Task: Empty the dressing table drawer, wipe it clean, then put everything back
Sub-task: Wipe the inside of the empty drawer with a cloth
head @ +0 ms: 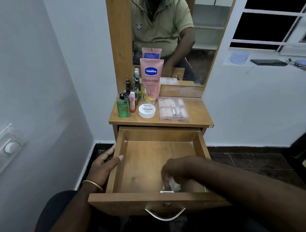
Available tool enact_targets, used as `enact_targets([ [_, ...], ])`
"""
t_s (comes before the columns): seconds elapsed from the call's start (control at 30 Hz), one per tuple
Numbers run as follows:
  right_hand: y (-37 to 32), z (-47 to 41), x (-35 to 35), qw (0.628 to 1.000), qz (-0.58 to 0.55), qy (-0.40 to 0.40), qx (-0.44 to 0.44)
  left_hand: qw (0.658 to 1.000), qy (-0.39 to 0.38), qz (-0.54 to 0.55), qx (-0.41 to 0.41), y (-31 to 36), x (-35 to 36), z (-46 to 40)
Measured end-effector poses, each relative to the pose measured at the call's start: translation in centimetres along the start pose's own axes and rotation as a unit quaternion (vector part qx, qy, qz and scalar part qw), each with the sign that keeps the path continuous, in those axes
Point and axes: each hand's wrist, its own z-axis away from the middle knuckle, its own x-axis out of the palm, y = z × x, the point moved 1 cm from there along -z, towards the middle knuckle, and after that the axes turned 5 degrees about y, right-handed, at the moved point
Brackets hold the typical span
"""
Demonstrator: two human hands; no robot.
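Observation:
The wooden drawer (145,158) is pulled out and holds nothing but my right hand. My right hand (175,170) is inside it at the front right corner, shut on a white cloth (174,185) pressed to the drawer floor. My left hand (103,164) grips the drawer's left side wall, thumb over the rim. On the table top (199,117) stand a pink Vaseline tube (150,80), a green bottle (123,106), a white nail polish remover tub (147,110), a clear nail kit box (172,109), a small red-capped tube (132,103) and several dark nail polish bottles (130,89).
A mirror (170,35) rises behind the table top. White walls stand close on the left and right. The metal drawer handle (164,214) hangs over my lap. A window ledge (271,63) at the right carries a blue tub and a dark flat item.

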Motion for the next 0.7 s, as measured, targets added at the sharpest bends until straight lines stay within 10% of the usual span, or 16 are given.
enact_targets([
  [0.13,2.9,1.8,-0.2,0.999,-0.027,-0.026,0.026,1.000,0.002,0.000,0.004,0.1,0.1,0.1],
  [0.47,3.1,3.7,0.0,0.910,0.410,-0.056,-0.017,1.000,-0.003,-0.004,0.005,0.0,0.1,0.1],
  [0.7,3.2,2.2,-4.0,0.815,0.562,0.137,-0.042,1.000,-0.005,-0.005,0.005,-0.3,-0.1,-0.3],
])
